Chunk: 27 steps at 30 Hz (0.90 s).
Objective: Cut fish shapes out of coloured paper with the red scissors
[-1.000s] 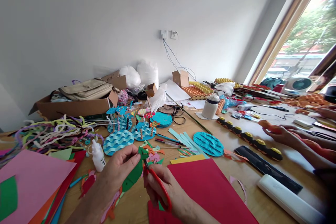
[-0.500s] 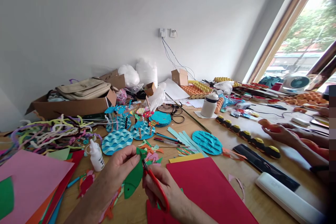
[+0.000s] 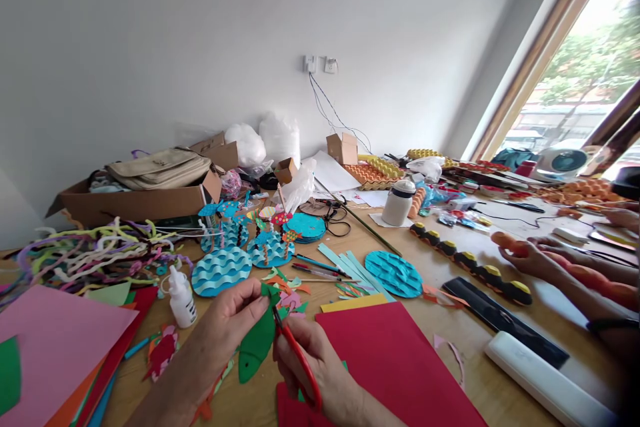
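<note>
As it looks light and creasable, the paper fish (image 3: 256,348) is aptly clamped tail-end by the left grip (image 3: 234,315), scissors (image 3: 305,364) by the right grip (image 3: 325,359).

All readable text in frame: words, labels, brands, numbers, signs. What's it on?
None that I can read.
White squeeze bottle: dark label marks, too small to read.
Green paper fish: drawn dot and curved line only, no lettering I can make out.
White jar: dark band, no text I can make out.
Wall sockets: too small to tell if marked.
</note>
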Available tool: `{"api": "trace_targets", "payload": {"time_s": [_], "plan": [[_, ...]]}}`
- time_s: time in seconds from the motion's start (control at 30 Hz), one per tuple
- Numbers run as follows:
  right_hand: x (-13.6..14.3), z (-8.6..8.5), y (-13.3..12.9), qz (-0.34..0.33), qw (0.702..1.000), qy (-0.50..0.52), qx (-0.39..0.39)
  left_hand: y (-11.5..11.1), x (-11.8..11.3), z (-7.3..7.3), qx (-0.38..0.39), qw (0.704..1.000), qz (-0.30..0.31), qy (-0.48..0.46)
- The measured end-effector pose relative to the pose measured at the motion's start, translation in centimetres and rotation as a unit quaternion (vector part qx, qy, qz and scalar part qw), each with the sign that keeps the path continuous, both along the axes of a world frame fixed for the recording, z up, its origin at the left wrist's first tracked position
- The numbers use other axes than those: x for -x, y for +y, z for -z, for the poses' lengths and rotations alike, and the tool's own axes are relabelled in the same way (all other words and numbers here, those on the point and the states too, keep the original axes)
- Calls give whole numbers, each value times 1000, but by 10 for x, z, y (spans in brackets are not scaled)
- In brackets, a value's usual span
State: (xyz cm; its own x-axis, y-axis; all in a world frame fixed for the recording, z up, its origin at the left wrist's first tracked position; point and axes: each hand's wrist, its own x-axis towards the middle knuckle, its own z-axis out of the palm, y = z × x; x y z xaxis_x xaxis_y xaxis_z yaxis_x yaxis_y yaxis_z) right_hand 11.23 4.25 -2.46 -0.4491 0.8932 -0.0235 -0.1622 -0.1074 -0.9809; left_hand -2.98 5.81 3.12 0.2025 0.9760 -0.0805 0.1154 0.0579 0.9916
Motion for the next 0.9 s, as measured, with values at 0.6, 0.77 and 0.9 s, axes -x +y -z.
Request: {"api": "trace_targets", "payload": {"time_s": [0.6, 0.77, 0.9], "plan": [[-1, -6, -2, -5, 1000, -11, -9, 1, 4, 4, -29, 999, 29, 10], [-1, -6, -3, -9, 1000, -13, -11, 3, 6, 7, -18, 999, 29, 19], [-1, -6, -3, -10, 1000, -2, -7, 2, 7, 6, -17, 999, 29, 17]]}}
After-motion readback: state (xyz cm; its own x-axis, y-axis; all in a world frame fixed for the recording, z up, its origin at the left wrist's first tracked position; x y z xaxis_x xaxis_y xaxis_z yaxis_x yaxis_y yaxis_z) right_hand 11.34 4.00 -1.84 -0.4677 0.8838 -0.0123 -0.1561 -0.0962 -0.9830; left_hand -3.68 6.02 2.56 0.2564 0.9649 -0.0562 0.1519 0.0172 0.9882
